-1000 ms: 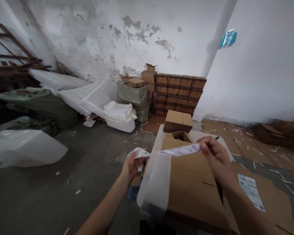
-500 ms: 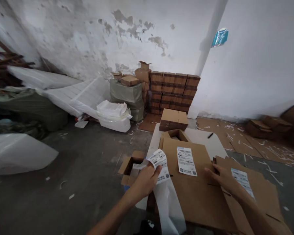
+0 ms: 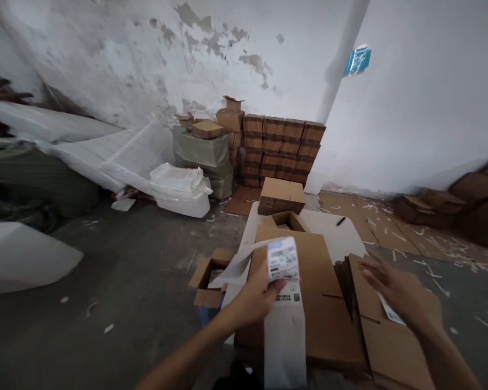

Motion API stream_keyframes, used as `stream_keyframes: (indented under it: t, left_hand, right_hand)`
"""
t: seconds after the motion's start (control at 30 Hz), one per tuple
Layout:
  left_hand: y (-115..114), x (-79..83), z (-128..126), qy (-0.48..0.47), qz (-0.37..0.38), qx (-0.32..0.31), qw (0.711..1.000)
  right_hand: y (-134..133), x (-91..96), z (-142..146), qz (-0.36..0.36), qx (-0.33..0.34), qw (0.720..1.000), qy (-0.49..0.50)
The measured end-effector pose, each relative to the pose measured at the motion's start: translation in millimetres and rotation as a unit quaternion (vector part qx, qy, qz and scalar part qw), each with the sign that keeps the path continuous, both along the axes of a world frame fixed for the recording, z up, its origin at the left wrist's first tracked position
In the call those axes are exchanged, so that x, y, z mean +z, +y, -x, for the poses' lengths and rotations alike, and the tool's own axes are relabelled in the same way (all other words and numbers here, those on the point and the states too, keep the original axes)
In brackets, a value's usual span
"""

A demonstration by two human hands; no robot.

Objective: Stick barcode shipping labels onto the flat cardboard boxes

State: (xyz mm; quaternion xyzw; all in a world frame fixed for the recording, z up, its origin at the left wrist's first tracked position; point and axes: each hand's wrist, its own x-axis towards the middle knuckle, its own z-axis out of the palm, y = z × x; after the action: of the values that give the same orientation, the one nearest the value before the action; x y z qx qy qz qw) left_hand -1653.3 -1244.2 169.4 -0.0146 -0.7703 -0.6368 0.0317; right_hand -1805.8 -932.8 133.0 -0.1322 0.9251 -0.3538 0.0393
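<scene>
On my feed, at five o'clock, the left hand [image 3: 255, 299] pinches a limp, ribbon-like label strip [image 3: 284, 338] over the middle cardboard stack [image 3: 325, 325]. Half a second ago a labelled sheet topped that stack; now I see only bare matte board, so I judge that sheet moved off. At four, the blurred right hand [image 3: 384, 279], fingers loosely spread, seemingly holding nothing, is over the right cardboard pile [image 3: 384, 352]. At one, ridged bundles [image 3: 282, 143] stand against the peeling wall [image 3: 126, 54].

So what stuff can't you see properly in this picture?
In the head view:
Small print on the label in the left hand: too small and blurred.
Rest of the other label: behind the right hand.
Bottom of the label strip: cut off by the lower edge.
Whether the right hand touches the cardboard: blurred.
</scene>
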Motion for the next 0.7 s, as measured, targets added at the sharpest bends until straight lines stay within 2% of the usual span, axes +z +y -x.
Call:
stream_keyframes:
  t: [0.07, 0.13, 0.17, 0.23, 0.27, 0.33, 0.43, 0.47, 0.5, 0.53, 0.6, 0.63, 0.7]
  left_hand:
    - [4.4, 3.6, -1.6, 0.011, 0.051, -0.047, 0.997]
    - [4.7, 3.8, -5.1, 0.012, 0.053, -0.057, 0.997]
    - [3.5, 3.0, -7.4, -0.001, 0.009, -0.046, 0.999]
    - [-0.1, 0.0, -11.7, -0.046, -0.142, -0.009, 0.989]
    - [-2.4, -2.0, -13.0, -0.073, -0.226, 0.016, 0.971]
    - [-8.9, -7.5, -12.1, -0.124, -0.373, 0.087, 0.915]
    - [-29.8, -22.0, -5.0, -0.164, -0.488, 0.208, 0.832]
    - [-40.5, -28.8, -2.9, -0.165, -0.5, 0.248, 0.813]
    - [-52.4, -36.1, -1.8, -0.158, -0.495, 0.281, 0.807]
    - [-64.3, -43.7, -1.8, -0.148, -0.484, 0.311, 0.805]
    - [-83.6, -58.2, -4.8, -0.136, -0.462, 0.351, 0.803]
    - [-88.9, -64.3, -7.4, -0.136, -0.45, 0.357, 0.807]
    - [-88.9, -73.7, -13.7, -0.145, -0.423, 0.341, 0.827]
  right_hand:
    - [-66.1, 22.5, -27.5, 0.095, 0.169, 0.98, -0.037]
    - [-112.3, 39.3, -47.7, 0.131, 0.268, 0.954, -0.021]
    - [-127.1, 43.2, -54.4, 0.14, 0.283, 0.949, 0.008]
    - [-145.7, 41.6, -63.8, 0.141, 0.269, 0.949, 0.088]
    - [-151.9, 38.0, -67.7, 0.145, 0.272, 0.943, 0.128]
    - [-162.0, 31.7, -76.3, 0.149, 0.321, 0.917, 0.185]
    - [-168.6, 39.9, -83.5, 0.151, 0.389, 0.885, 0.204]
    - [-167.5, 46.9, -80.7, 0.161, 0.386, 0.889, 0.187]
    - [-165.0, 54.2, -74.0, 0.183, 0.367, 0.897, 0.164]
    - [-162.1, 59.8, -63.6, 0.22, 0.331, 0.906, 0.144]
    - [-157.8, 60.6, -35.3, 0.285, 0.217, 0.927, 0.114]
    - [-157.7, 54.5, -20.2, 0.274, 0.157, 0.943, 0.104]
    - [-161.3, 31.2, 4.3, 0.158, 0.088, 0.98, 0.081]
